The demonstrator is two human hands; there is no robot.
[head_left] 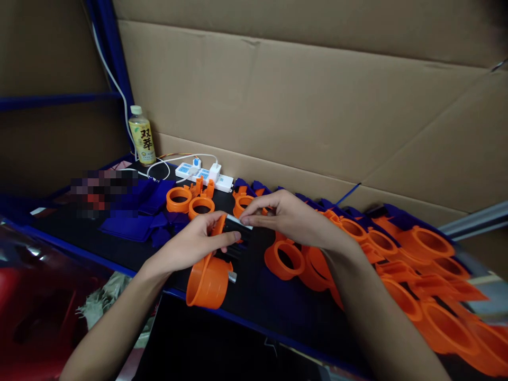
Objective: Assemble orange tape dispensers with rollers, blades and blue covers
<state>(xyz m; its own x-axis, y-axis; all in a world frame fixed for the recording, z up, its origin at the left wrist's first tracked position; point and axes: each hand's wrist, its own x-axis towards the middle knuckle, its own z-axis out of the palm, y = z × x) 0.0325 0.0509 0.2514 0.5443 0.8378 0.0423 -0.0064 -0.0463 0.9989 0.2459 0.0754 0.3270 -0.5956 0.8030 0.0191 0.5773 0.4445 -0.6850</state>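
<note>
My left hand (200, 241) is wrapped round an orange plastic part (210, 286), whose wide ring hangs below the fingers near the table's front edge. A black piece (234, 227) lies against this part beside my thumb. My right hand (273, 209) is closed in a pinch at a thin white strip with a toothed-looking edge (234, 218). Whether the strip is in the fingertips or just touched by them, I cannot tell. A small greyish tab (232, 276) shows beside the ring of the held part.
Orange ringed parts (283, 259) crowd the right side, with dark blue pieces (387, 211) behind. More blue pieces (130, 225) lie at left. A white power strip (204, 176) with cables and a drink bottle (142, 136) stand along the cardboard wall (278, 95).
</note>
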